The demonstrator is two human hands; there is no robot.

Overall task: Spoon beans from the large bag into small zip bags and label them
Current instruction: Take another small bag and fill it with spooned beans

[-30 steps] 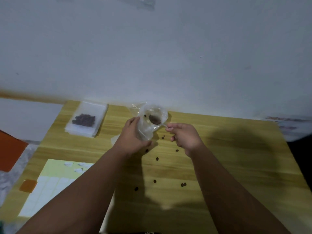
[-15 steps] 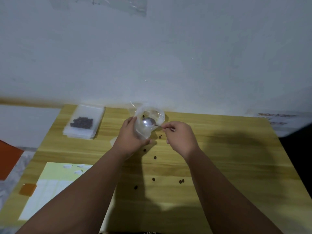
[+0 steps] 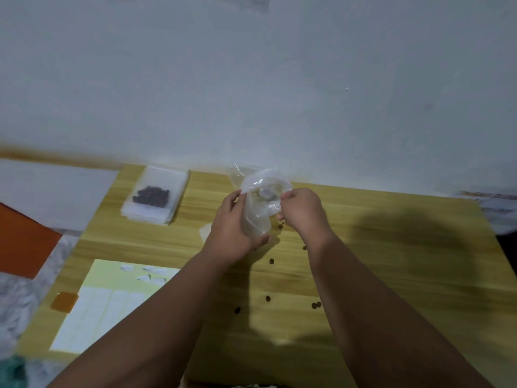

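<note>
My left hand (image 3: 233,229) grips a clear plastic bag (image 3: 258,208) upright near the back of the wooden table (image 3: 391,247). My right hand (image 3: 303,212) pinches a metal spoon (image 3: 267,193), whose bowl sits inside the bag's open mouth. The spoon bowl looks empty and shiny. Several loose dark beans (image 3: 270,261) lie scattered on the table below and between my forearms. A small zip bag with beans (image 3: 152,195) lies flat on a stack of empty zip bags at the back left.
A sheet of white labels (image 3: 112,306) lies at the front left, with a small orange tag (image 3: 63,301) beside it. An orange sheet (image 3: 19,245) and white paper lie off the table's left edge. A white wall stands close behind the table.
The spoon carried beans a second ago and now shows an empty bowl deeper in the bag's mouth. My right hand has moved closer to the bag.
</note>
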